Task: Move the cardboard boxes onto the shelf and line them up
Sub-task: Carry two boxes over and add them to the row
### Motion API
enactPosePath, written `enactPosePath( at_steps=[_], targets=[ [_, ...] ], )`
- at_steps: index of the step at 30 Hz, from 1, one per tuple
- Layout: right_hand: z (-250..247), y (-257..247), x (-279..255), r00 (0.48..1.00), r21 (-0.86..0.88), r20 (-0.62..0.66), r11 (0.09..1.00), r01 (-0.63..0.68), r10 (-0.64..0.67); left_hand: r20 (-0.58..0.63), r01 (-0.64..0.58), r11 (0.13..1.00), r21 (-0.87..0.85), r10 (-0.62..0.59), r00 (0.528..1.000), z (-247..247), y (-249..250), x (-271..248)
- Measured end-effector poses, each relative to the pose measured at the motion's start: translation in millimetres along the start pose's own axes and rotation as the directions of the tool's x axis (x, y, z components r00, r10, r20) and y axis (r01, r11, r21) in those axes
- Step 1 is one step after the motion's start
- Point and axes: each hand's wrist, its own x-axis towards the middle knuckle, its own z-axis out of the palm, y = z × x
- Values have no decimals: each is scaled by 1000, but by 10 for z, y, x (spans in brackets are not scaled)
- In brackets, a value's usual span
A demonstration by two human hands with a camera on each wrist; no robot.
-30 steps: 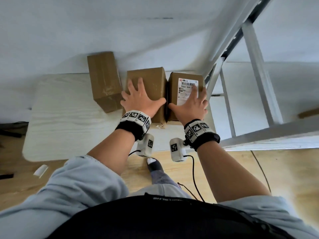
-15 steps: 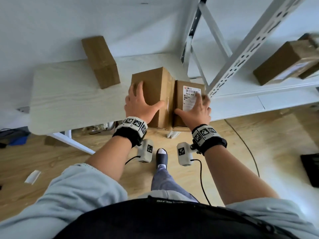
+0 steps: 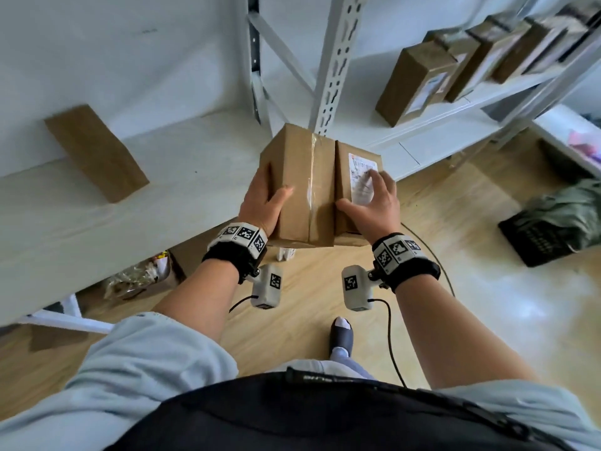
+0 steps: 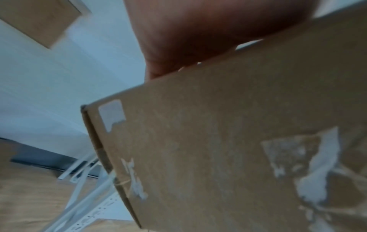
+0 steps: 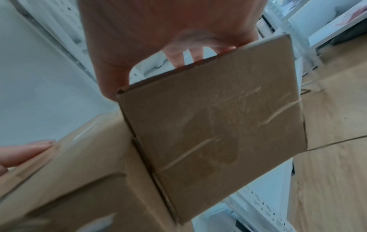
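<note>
- Cardboard boxes (image 3: pixel 320 187), two pressed side by side, have left the desk (image 3: pixel 182 190) and now hang in the air.
- Left hand (image 3: pixel 261 203) and right hand (image 3: pixel 374 203) clasp them, near the shelf (image 3: pixel 455 115).

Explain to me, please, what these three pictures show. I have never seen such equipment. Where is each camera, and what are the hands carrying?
There is no machine here: a person works with bare hands and wears three cameras. The large picture comes from a camera on the head, looking down. The other two come from cameras strapped to the wrists, each looking along the hand from below.

The left hand grips a taped box, and the right hand grips a labelled box. The two boxes are pressed side by side and carried in the air, above the floor. In the wrist views you see the underside of each: the taped box and the labelled box.

One more box stands on the white table. On the metal shelf, to the right, several boxes already stand in a row.
</note>
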Motion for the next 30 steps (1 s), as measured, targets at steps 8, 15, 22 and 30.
enactPosePath(
  at_steps=[8,15,22,30],
  targets=[
    [-557,559,237,985,-125,-164,989,-79,58,44,-51,966,255,41,998,917,548,244],
    [-1026,964,842,977,-150,-211,988,-39,7,4,-125,908,400,134,991,1671,1120,652],
    [-1458,1272,1637,992,-104,-125,994,17,-30,-77,-60,944,324,89,993,2296,1518,1148],
    [-1406,1248,2375,994,22,-7,994,107,-107,-273,-13,992,129,48,961,2468,1612,1534]
  ],
)
